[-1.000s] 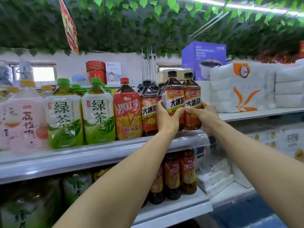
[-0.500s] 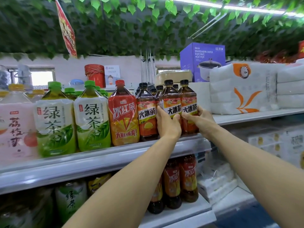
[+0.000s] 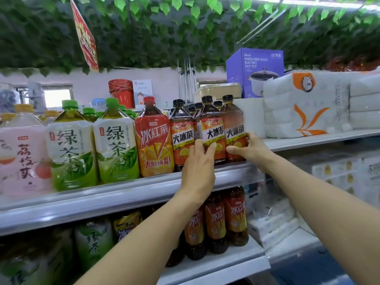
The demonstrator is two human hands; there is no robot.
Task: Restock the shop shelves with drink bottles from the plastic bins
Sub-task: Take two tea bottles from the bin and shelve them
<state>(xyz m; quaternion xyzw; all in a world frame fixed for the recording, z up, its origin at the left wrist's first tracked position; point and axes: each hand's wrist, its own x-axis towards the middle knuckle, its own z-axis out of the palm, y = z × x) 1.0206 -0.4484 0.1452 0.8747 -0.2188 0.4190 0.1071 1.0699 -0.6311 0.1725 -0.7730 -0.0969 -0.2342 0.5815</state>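
Two dark iced tea bottles with black caps and orange labels stand side by side at the right end of the upper shelf [image 3: 123,199]. My left hand [image 3: 198,163] grips the middle iced tea bottle [image 3: 211,122] low down, thumb on its front. My right hand [image 3: 251,149] curls round the rightmost iced tea bottle [image 3: 234,120], thumb across its lower label. A third bottle of the same kind [image 3: 182,128] stands just left of them, with more black-capped ones behind.
Left along the shelf are a red iced tea bottle [image 3: 153,145], two green tea bottles [image 3: 115,145] and a pink drink [image 3: 20,157]. White tissue packs [image 3: 304,105] and a purple hot pot box [image 3: 255,66] sit to the right. The lower shelf [image 3: 216,266] holds more bottles.
Both hands have brought their two bottles down and back onto the upper shelf, beside the third one. The hands now sit lower on the bottles.
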